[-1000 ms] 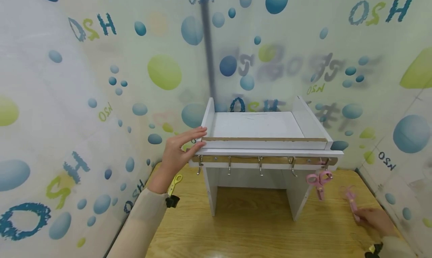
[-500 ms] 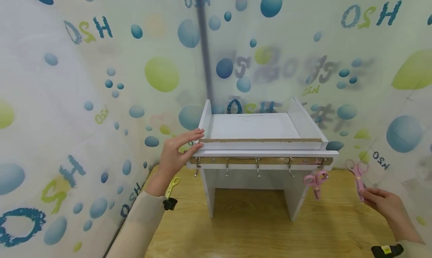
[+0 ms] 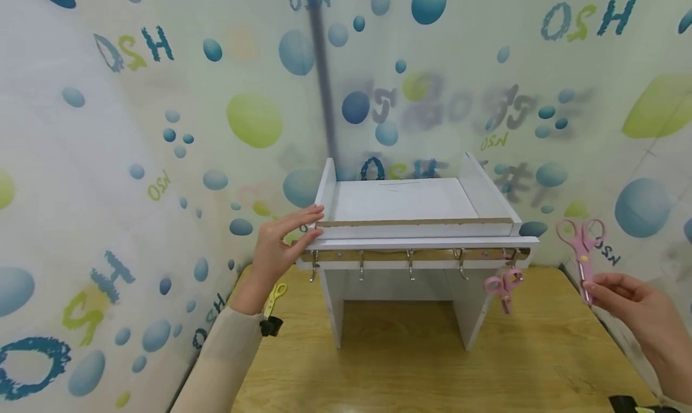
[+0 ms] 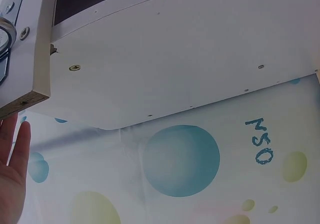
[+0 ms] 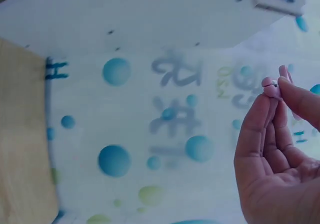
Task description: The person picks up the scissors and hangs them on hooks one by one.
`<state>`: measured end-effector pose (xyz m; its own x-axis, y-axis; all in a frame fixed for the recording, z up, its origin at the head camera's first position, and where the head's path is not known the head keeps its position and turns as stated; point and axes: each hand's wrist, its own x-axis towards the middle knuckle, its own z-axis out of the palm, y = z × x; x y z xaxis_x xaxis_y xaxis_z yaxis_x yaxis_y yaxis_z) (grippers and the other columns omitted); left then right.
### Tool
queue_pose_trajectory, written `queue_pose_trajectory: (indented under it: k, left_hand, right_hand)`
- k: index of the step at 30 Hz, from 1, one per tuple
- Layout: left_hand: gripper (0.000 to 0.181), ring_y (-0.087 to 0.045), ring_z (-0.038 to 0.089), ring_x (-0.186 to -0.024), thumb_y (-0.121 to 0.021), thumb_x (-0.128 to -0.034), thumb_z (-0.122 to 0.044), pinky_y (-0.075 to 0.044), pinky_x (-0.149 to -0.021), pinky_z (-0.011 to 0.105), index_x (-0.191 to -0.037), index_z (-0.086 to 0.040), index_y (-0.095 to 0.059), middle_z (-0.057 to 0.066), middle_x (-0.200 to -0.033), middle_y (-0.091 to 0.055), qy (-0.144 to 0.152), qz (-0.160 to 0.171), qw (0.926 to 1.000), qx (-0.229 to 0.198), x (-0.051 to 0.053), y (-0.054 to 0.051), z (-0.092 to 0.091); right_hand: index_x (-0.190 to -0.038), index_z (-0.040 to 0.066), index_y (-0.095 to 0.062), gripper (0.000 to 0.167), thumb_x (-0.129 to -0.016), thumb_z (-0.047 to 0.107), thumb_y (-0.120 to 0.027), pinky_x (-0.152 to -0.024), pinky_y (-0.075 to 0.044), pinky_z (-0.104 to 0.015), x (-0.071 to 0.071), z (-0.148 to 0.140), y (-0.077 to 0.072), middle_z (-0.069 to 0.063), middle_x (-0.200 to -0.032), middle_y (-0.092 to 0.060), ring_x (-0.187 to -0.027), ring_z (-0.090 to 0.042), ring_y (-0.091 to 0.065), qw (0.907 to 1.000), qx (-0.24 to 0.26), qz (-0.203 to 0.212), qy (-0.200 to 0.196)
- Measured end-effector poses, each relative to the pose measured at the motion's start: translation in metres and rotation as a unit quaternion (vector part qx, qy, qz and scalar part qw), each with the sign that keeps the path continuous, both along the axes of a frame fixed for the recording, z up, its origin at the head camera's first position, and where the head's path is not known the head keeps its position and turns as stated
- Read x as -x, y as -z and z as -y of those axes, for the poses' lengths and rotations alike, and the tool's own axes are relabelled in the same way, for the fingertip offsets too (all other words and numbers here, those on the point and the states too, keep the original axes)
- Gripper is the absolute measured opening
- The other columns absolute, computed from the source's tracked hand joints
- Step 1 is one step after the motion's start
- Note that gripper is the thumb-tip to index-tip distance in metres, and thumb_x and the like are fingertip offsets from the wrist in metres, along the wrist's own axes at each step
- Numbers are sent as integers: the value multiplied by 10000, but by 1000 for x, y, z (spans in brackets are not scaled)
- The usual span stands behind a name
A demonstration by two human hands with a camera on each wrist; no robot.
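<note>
In the head view, my right hand [image 3: 640, 311] pinches a pair of pink scissors [image 3: 582, 243] by the blade end, with the handle loops pointing up. The right wrist view shows thumb and fingertips closed on the tip of the scissors [image 5: 272, 89]. My left hand [image 3: 278, 245] rests its nearly straight fingers and thumb against the left front corner of a white shelf [image 3: 411, 230]. A row of metal hooks runs along a wooden strip [image 3: 386, 256] on the shelf's front. From the rightmost hook hangs a second pair of pink scissors [image 3: 504, 285].
Yellow scissors [image 3: 274, 299] lie on the wooden table [image 3: 400, 365], left of the shelf and partly behind my left wrist. Patterned sheeting [image 3: 254, 120] encloses the back and sides. The other hooks, such as the middle hook [image 3: 411, 266], hold nothing.
My right hand has lifted the pink scissors from low over the table's right side up to about hook height. The left hand stays at the shelf corner; the view has shifted slightly.
</note>
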<state>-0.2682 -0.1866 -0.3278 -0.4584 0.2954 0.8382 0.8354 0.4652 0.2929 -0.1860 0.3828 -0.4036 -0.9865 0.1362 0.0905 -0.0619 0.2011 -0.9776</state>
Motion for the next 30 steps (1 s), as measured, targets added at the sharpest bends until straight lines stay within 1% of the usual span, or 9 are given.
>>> queue_pose_trajectory:
  k: [2,5,9,11,14,15,20,26,30]
  left_hand:
    - [346,-686,210,-1166,-795,-806,6,-496,-1014,165,-1144,-45,-747,126,-1206,-727,-16,-13,10000,-10,0,0,0]
    - [351,-692,234,-1154,-796,-800,16,-494,-1014,160,-1143,-42,-747,131,-1204,-727,-32,-11,10000,-25,-1,0,1]
    - [336,-691,253,-1153,-792,-811,4,-486,-1021,156,-1141,-36,-746,130,-1209,-725,-49,42,10000,-11,-1,-1,-1]
    - [328,-691,256,-1154,-791,-815,-2,-484,-1022,153,-1139,-34,-747,128,-1210,-725,-62,78,10000,-1,-1,-2,-1]
    - [327,-691,255,-1153,-791,-814,-1,-483,-1021,151,-1136,-37,-748,128,-1206,-726,-81,110,9999,-11,-1,-1,-1]
    - [327,-691,254,-1153,-791,-814,-2,-483,-1021,151,-1137,-39,-749,127,-1206,-727,-87,112,9999,-5,-1,-1,-1]
    - [332,-689,244,-1159,-792,-813,0,-486,-1024,161,-1140,-40,-747,127,-1207,-726,-66,102,9999,-17,-1,-1,-1]
    - [337,-689,240,-1159,-791,-812,5,-488,-1023,163,-1142,-45,-748,131,-1206,-726,-13,73,10000,-51,0,0,-1]
    - [341,-687,239,-1163,-792,-810,5,-491,-1023,170,-1144,-49,-748,125,-1212,-725,-13,69,10000,-49,0,0,-1]
  right_hand:
    - [-954,266,-697,129,-977,151,-643,-606,-521,-133,-4,8,-9,186,-785,-692,-705,-14,-631,9993,-347,-39,101]
    - [-963,237,-700,141,-975,111,-639,-606,-502,-132,-9,18,-19,176,-792,-695,-708,-20,-624,9993,-273,-245,39]
    - [-968,154,-708,174,-967,8,-614,-628,-516,-132,-16,28,-27,117,-813,-720,-712,-50,-638,9970,290,-605,-382]
    - [-974,118,-703,181,-966,-27,-596,-642,-518,-134,-19,33,-29,95,-822,-722,-711,-70,-640,9950,279,-764,-584]
    - [-982,98,-700,187,-965,-49,-585,-658,-510,-133,-22,42,-30,100,-839,-721,-714,-74,-643,9936,-6,-859,-738]
    - [-989,100,-700,183,-966,-42,-587,-662,-508,-132,-23,45,-30,108,-848,-719,-725,-71,-646,9938,-142,-818,-747]
    - [-1010,99,-681,157,-979,-17,-580,-680,-518,-158,-28,60,-28,117,-891,-701,-757,-91,-659,9927,-447,-437,-1030]
    - [-1021,110,-679,214,-984,-52,-543,-695,-548,-190,-29,80,-24,96,-899,-696,-755,-114,-661,9853,-320,-341,-1641]
    - [-1028,123,-683,211,-987,-35,-549,-707,-554,-198,-30,92,-21,99,-870,-697,-749,-110,-656,9811,-438,-253,-1868]
